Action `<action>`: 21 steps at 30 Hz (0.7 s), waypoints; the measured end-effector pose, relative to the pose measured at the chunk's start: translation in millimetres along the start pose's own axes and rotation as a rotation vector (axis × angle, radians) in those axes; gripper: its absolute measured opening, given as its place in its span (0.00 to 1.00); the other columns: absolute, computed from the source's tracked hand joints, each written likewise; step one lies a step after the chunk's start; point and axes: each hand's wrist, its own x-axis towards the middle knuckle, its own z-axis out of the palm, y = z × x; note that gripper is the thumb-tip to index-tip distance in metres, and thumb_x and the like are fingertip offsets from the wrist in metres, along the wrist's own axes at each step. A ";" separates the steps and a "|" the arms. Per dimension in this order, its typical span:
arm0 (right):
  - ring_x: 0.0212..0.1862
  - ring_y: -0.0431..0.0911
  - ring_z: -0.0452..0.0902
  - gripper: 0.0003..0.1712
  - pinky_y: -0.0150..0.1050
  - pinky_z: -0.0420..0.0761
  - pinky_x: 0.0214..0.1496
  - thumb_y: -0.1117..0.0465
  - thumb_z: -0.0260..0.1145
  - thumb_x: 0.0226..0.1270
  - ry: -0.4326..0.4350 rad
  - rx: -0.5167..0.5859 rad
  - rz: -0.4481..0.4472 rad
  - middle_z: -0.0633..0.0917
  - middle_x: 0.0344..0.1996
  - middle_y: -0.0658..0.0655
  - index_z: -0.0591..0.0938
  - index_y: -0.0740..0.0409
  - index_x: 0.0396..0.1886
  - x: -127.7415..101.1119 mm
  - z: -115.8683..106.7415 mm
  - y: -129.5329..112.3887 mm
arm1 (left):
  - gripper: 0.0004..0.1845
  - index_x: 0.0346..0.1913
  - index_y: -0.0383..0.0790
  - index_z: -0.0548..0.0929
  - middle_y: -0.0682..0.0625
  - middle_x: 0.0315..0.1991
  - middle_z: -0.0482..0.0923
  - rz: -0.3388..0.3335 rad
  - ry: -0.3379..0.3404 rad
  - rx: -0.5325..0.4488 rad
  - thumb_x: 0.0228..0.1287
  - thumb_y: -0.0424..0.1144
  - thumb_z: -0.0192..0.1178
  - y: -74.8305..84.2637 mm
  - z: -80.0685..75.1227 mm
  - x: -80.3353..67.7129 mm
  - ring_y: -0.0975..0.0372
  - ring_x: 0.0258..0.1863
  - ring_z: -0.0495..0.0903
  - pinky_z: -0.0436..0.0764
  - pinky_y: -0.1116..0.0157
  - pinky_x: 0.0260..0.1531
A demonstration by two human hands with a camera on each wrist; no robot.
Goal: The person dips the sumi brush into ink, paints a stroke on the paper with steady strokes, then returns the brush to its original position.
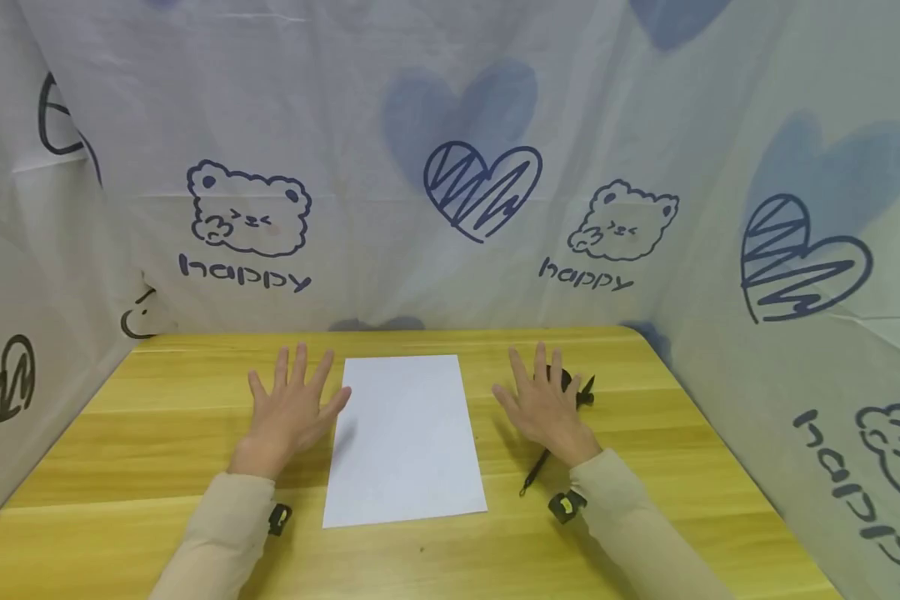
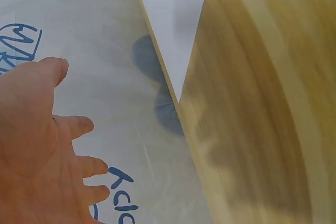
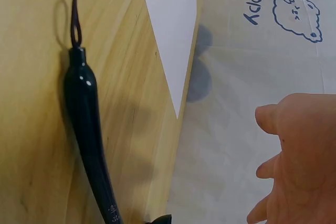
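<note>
A white sheet of paper (image 1: 405, 442) lies on the wooden table between the two hands. My left hand (image 1: 288, 417) hovers with fingers spread just left of the sheet, its thumb overlapping the paper's edge in the head view. To the right, my right hand (image 1: 547, 408) also has its fingers spread, holding nothing. Below it lies a dark writing brush (image 3: 86, 108) with a hanging loop at its handle end; the hand hides its middle in the head view. The pointed dark brush tip (image 1: 588, 386) shows beyond the fingers. A round black object (image 1: 565, 379) is partly covered by the right fingers.
The yellow wood-grain table (image 1: 157, 492) ends at a back edge against a pale hanging cloth (image 1: 360, 275) printed with hearts and bears. More cloth hangs along both sides. A wrist camera (image 1: 567, 505) is worn on the right wrist, another (image 1: 279, 518) on the left.
</note>
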 end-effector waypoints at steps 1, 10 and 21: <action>0.82 0.71 0.23 0.43 0.83 0.33 0.71 0.35 0.43 0.82 0.000 -0.004 0.002 0.34 0.83 0.70 0.44 0.47 0.86 -0.1 -0.1 0.0 | 0.41 0.84 0.47 0.49 0.32 0.84 0.34 0.001 -0.003 0.002 0.79 0.65 0.42 -0.1 0.4 -0.1 0.34 0.82 0.31 0.29 0.23 0.69; 0.82 0.72 0.27 0.43 0.83 0.38 0.72 0.36 0.43 0.83 0.007 -0.039 0.008 0.36 0.83 0.71 0.45 0.48 0.86 1.1 -2.9 -0.5 | 0.40 0.84 0.49 0.49 0.32 0.84 0.36 0.007 0.001 -0.003 0.79 0.62 0.44 1.1 7.6 1.3 0.33 0.82 0.35 0.32 0.22 0.69; 0.82 0.74 0.36 0.38 0.77 0.48 0.76 0.41 0.41 0.85 -0.087 0.053 -0.021 0.42 0.82 0.74 0.47 0.50 0.86 -1.7 -7.3 6.9 | 0.38 0.81 0.48 0.61 0.32 0.82 0.49 0.160 -0.117 0.134 0.77 0.62 0.49 -11.7 17.2 2.9 0.33 0.81 0.49 0.46 0.21 0.69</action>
